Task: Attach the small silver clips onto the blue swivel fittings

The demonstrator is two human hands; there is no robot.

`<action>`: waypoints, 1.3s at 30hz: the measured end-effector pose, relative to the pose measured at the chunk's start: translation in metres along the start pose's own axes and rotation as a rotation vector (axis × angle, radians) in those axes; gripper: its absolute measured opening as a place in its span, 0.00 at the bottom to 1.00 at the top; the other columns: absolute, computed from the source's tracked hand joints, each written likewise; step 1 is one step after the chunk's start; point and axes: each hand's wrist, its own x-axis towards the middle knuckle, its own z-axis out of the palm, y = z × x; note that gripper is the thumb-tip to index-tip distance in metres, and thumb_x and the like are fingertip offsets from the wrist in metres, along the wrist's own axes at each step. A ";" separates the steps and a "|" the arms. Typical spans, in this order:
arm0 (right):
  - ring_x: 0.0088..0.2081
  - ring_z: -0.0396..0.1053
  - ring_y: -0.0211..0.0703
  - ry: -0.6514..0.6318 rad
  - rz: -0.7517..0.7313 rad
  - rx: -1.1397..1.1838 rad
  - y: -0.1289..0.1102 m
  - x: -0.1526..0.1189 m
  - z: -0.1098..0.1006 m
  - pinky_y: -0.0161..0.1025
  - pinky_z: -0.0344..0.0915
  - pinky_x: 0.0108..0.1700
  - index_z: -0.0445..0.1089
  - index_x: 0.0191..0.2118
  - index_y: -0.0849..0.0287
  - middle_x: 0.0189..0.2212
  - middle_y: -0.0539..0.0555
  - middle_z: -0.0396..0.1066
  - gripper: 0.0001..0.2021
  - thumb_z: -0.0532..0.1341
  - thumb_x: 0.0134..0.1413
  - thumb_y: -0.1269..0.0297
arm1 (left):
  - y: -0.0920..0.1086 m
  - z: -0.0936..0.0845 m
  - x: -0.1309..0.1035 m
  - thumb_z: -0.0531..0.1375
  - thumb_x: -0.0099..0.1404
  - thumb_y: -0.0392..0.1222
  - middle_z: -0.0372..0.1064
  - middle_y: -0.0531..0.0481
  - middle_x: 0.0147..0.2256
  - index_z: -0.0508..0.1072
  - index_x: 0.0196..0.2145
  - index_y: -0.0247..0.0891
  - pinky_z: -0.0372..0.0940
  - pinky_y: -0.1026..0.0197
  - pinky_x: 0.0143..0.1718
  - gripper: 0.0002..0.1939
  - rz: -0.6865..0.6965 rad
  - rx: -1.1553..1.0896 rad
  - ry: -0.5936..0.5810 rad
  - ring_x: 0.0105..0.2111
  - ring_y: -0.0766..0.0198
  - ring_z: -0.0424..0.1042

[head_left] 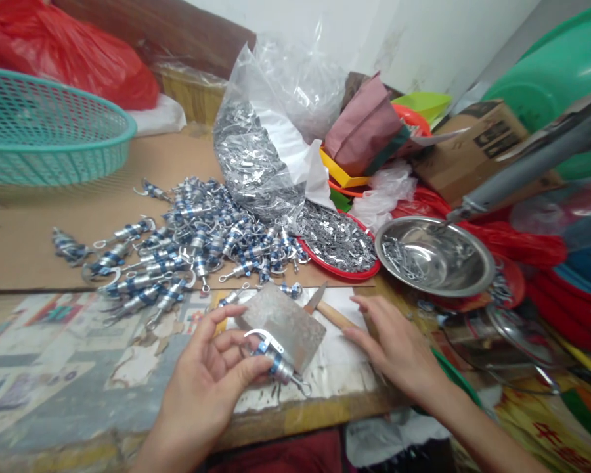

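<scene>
My left hand (217, 374) grips a small silver metal cylinder fitting (278, 362) with blue bands, a curved lever and a wire eyelet at its lower end. It is held above the near edge of a flat grey metal block (288, 322). My right hand (394, 341) is at the handle end of a small hammer (332, 315), thumb and forefinger apart on either side of the wood. The hammer's head rests beside the block. Many similar fittings (197, 230) lie heaped on cardboard behind the block.
A clear bag of small metal parts (251, 157) spills towards a red tray (369, 270) heaped with more. To its right stands a steel bowl (438, 263) with a few wire pieces. A teal basket (54, 157) is at left; a grey metal arm (532, 161) slants in from the right.
</scene>
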 end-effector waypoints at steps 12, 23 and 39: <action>0.41 0.72 0.40 -0.108 -0.361 0.073 -0.048 -0.022 -0.035 0.30 0.68 0.41 0.53 0.59 0.55 0.43 0.55 0.72 0.21 0.51 0.60 0.71 | 0.002 0.000 0.001 0.71 0.41 0.37 0.73 0.55 0.24 0.60 0.44 0.39 0.75 0.56 0.26 0.35 -0.007 0.045 0.053 0.26 0.57 0.77; 0.35 0.73 0.43 -0.207 -0.384 0.074 -0.050 -0.035 -0.028 0.37 0.72 0.35 0.44 0.65 0.50 0.38 0.56 0.73 0.31 0.47 0.57 0.78 | 0.001 0.004 -0.003 0.70 0.43 0.35 0.73 0.58 0.24 0.61 0.45 0.42 0.75 0.55 0.28 0.33 0.032 0.023 0.074 0.24 0.60 0.76; 0.38 0.72 0.45 0.042 -0.043 -0.061 0.033 0.049 0.005 0.41 0.67 0.43 0.74 0.43 0.60 0.37 0.58 0.74 0.15 0.52 0.60 0.63 | 0.015 -0.006 0.002 0.65 0.51 0.42 0.72 0.48 0.29 0.78 0.20 0.45 0.66 0.61 0.35 0.04 0.431 0.701 0.033 0.33 0.57 0.72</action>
